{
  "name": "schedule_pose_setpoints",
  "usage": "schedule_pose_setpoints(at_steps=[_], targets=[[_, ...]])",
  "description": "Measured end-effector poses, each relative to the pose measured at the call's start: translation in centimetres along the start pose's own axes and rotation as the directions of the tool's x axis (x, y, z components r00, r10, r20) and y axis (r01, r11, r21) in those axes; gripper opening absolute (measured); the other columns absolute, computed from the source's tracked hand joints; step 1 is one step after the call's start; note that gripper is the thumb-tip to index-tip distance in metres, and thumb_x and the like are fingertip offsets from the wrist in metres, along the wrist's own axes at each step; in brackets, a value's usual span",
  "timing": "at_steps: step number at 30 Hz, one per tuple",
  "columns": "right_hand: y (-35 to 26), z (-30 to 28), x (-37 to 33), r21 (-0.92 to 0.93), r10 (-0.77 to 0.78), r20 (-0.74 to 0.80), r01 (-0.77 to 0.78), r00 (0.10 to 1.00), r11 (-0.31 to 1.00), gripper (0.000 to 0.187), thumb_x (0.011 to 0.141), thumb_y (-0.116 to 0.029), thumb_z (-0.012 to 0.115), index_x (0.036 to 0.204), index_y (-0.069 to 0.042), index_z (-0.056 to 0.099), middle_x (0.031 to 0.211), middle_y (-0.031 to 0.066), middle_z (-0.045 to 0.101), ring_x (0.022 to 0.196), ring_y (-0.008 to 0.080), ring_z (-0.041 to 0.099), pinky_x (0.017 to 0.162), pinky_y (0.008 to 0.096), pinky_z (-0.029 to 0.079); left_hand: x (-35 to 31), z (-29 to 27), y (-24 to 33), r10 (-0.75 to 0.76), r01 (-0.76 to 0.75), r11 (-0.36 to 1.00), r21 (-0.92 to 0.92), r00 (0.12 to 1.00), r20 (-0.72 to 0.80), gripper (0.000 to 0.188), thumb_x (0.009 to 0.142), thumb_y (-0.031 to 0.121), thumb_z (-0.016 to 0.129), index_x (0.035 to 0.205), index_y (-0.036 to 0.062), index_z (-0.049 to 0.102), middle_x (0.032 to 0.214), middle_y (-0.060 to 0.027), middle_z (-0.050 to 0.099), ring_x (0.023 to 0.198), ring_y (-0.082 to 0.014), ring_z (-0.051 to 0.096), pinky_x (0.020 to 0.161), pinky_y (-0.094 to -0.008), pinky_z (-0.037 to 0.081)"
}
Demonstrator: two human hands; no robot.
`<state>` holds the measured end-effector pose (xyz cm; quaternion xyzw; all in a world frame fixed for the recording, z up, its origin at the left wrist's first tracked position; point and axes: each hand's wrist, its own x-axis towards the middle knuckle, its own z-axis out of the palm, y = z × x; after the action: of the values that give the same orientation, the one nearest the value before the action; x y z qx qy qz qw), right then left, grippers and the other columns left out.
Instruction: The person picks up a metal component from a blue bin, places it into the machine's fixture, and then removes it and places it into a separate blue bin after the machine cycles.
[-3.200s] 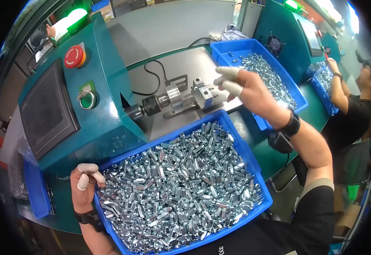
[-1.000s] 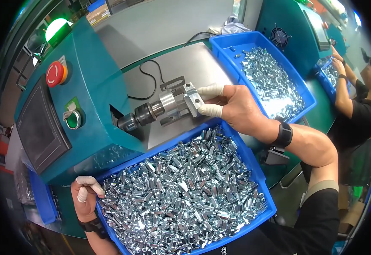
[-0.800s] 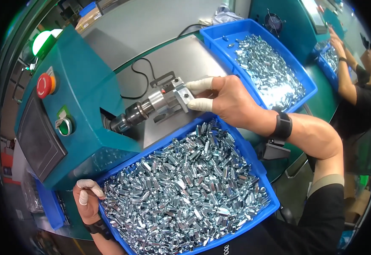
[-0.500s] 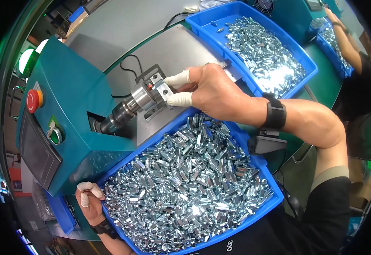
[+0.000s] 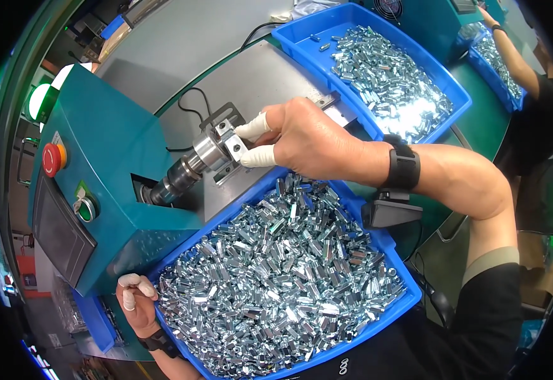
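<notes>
My right hand (image 5: 314,139), with white finger cots on thumb and forefinger, pinches at a small metal block (image 5: 233,143) in front of a steel spindle (image 5: 191,166). What lies between the fingertips is hidden. This spindle comes out of a green machine (image 5: 121,158). Below it, a blue tray (image 5: 409,303) is heaped with shiny hexagonal metal standoffs (image 5: 276,266). My left hand (image 5: 138,304), also in finger cots, rests by the tray's left rim with its fingers loosely curled and apart; nothing shows in it.
A second blue tray (image 5: 311,56) with more standoffs stands at the far right. The machine carries a red stop button (image 5: 53,159), a green button (image 5: 86,209) and a dark panel (image 5: 64,237). A black cable (image 5: 181,104) lies behind the spindle. At the far right works another person (image 5: 520,69).
My right hand has moved slightly left, toward the spindle, and the block now sits closer to the spindle's end. The left hand stays by the tray rim. The view has shifted a little.
</notes>
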<state>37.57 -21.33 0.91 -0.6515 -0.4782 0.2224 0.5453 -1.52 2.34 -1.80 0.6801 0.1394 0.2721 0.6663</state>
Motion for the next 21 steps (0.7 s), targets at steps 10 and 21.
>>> schedule_pose_setpoints(at_steps=[10, 21], targets=[[-0.8, -3.6, 3.5, 0.053, 0.222, 0.362, -0.258, 0.905, 0.965, 0.032, 0.086, -0.012, 0.075, 0.115, 0.001, 0.070, 0.098, 0.0089, 0.074, 0.085, 0.0109, 0.067, 0.075, 0.0236, 0.054, -0.1, 0.3, 0.3, 0.000, 0.000, 1.000, 0.010, 1.000, -0.002, 0.040, 0.098, 0.040, 0.058, 0.113, 0.0022, 0.060, 0.077, -0.0051, 0.060, 0.065, -0.0122, 0.050, 0.055, -0.0241, 0.039], [0.6, -4.5, 4.3, 0.139, 0.142, 0.468, -0.231, 0.872, 0.963, 0.030, 0.087, -0.005, 0.070, 0.117, -0.001, 0.070, 0.101, 0.0084, 0.074, 0.090, 0.0130, 0.068, 0.077, 0.0228, 0.055, 0.1, 0.3, 0.4, -0.016, 0.015, 1.000, -0.027, 0.999, -0.033, 0.043, 0.094, 0.040, 0.064, 0.109, -0.0003, 0.061, 0.079, -0.0104, 0.065, 0.066, -0.0177, 0.059, 0.057, -0.0279, 0.049]])
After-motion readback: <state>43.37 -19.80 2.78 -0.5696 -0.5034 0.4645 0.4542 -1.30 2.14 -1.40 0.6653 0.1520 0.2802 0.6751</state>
